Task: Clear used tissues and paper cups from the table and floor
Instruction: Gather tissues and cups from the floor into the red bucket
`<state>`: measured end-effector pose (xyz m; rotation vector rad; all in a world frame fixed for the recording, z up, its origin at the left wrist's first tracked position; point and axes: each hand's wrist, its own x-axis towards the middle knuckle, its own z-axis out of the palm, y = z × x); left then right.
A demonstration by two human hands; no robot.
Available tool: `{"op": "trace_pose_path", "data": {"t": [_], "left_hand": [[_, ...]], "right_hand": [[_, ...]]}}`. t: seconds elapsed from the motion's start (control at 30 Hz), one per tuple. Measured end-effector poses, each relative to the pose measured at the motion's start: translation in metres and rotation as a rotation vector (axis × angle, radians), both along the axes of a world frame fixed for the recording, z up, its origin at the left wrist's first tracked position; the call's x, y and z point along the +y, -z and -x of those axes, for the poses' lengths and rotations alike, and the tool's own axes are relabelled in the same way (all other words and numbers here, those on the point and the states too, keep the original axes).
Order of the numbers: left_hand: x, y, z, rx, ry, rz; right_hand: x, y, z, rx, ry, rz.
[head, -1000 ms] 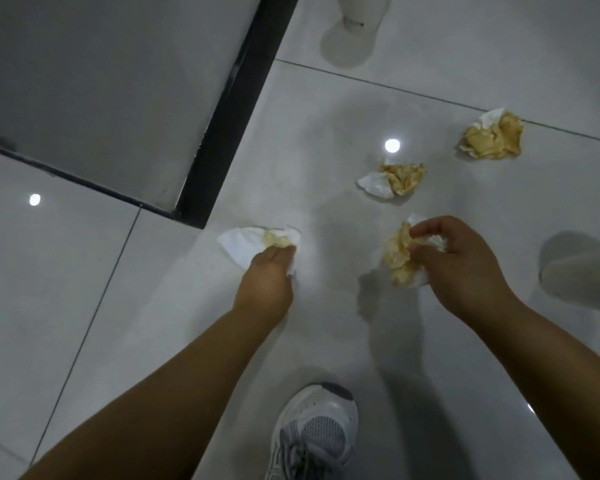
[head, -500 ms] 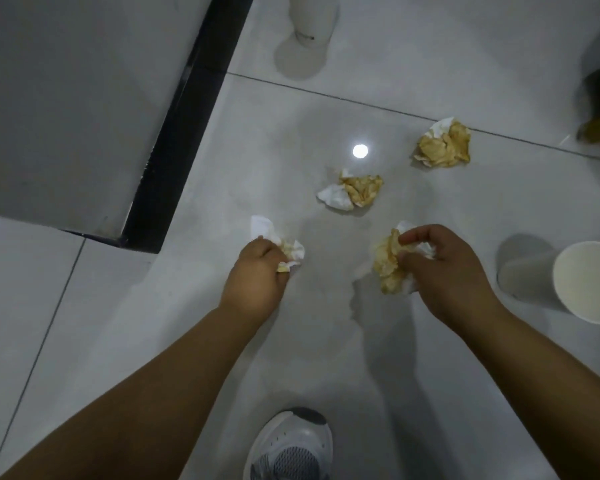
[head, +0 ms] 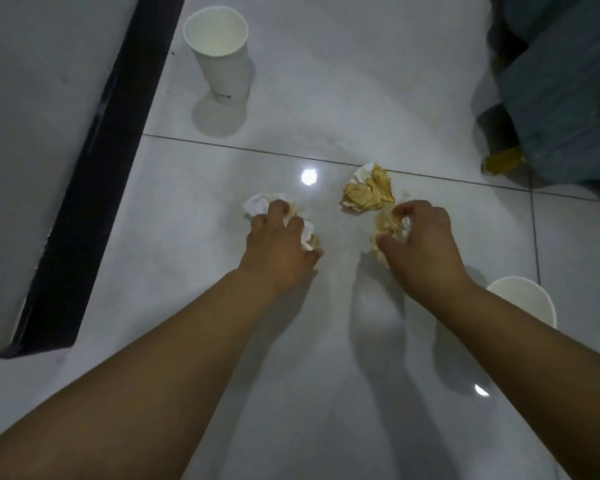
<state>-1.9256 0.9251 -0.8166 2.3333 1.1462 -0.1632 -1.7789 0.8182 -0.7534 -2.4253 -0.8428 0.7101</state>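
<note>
Left hand, now clutching two tissues; right hand stays closed around its stained tissue, nearer the loose wad.

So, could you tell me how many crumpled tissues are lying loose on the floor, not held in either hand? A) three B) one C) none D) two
B: only one stained tissue lies loose on the floor tiles, just beyond the right hand; the left hand and the right hand each have their fingers closed on other tissues.
</note>
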Motion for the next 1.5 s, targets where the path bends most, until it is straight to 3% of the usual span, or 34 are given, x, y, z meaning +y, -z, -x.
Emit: {"op": "trace_pose_path", "data": {"t": [0.23,0.47,0.63,0.8,0.97,1.2,1.5], "left_hand": [[-0.008,0.016,0.002,-0.05,0.084,-0.019],[-0.018,0.01,0.004,-0.134,0.042,0.044],[-0.021,-0.006,0.001,-0.11,-0.019,0.104],[-0.024,-0.017,0.0,-0.167,-0.075,0.157],[-0.031,-0.029,-0.001,-0.205,-0.09,0.193],[-0.052,-0.056,-0.017,-0.31,-0.042,0.194],[-0.086,-0.107,-0.067,-0.304,0.13,0.126]], "right_hand": [[0.055,0.025,-0.035,-0.085,-0.051,0.1],[0.063,0.064,-0.042,-0.039,-0.371,0.35],[0.048,0.068,-0.033,-0.333,-0.471,0.313],[0.027,0.063,-0.022,-0.216,-0.425,0.287],[0.009,0.035,-0.015,-0.06,-0.193,0.122],[-0.04,-0.028,-0.022,-0.098,-0.046,-0.154],[-0.134,-0.074,-0.052,-0.253,-0.148,0.029]]}}
